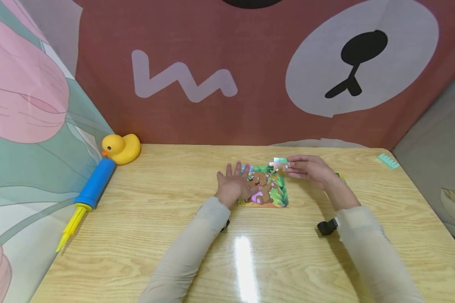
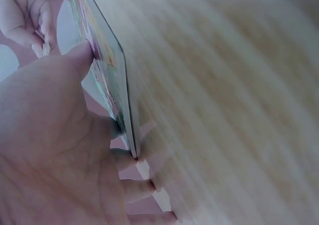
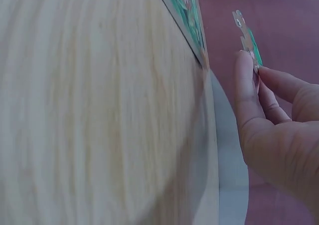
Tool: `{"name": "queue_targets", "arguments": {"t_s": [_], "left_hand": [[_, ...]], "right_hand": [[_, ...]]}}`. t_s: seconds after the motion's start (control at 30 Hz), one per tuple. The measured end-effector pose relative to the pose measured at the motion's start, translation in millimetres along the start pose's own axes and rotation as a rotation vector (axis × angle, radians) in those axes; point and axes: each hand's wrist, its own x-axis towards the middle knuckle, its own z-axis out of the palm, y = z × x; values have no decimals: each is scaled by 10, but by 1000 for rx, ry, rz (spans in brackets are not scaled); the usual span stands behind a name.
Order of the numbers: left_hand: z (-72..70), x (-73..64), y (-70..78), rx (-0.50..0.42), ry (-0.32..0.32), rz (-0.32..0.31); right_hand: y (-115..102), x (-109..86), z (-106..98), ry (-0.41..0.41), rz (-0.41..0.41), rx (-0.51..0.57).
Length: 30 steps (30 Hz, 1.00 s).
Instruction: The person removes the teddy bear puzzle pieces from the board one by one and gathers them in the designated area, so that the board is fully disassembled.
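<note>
A jigsaw puzzle (image 1: 278, 191) with a brown bear among green leaves lies flat on the table. My left hand (image 1: 233, 187) rests on its left side, fingers spread and straight; in the left wrist view the thumb (image 2: 82, 55) touches the puzzle's face (image 2: 107, 60) and the other fingertips reach the table. Above the puzzle's top right corner, my right hand (image 1: 309, 169) pinches a loose puzzle piece (image 1: 279, 161) between thumb and fingers. The right wrist view has this puzzle piece (image 3: 248, 40) held off the table, apart from the puzzle (image 3: 187, 15).
Partly hidden behind the right wrist lies another colourful piece (image 1: 341, 177). A yellow rubber duck (image 1: 123, 149) and a blue hand pump (image 1: 96, 181) line the table's left edge. A mint-green studded block (image 1: 388, 161) lies at the far right corner. A printed curtain (image 1: 197, 122) stands behind the table (image 1: 155, 235).
</note>
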Motion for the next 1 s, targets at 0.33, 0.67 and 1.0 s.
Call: {"name": "queue_targets", "arguments": {"t_s": [0.33, 0.67, 1.0], "left_hand": [[-19, -21, 12, -9, -1, 8], [-11, -46, 9, 6, -3, -2], [0, -43, -8, -2, 11, 6]], "right_hand": [[87, -121, -211, -2, -7, 84], [150, -277, -495, 14, 25, 135], [120, -442, -763, 50, 49, 134]]}}
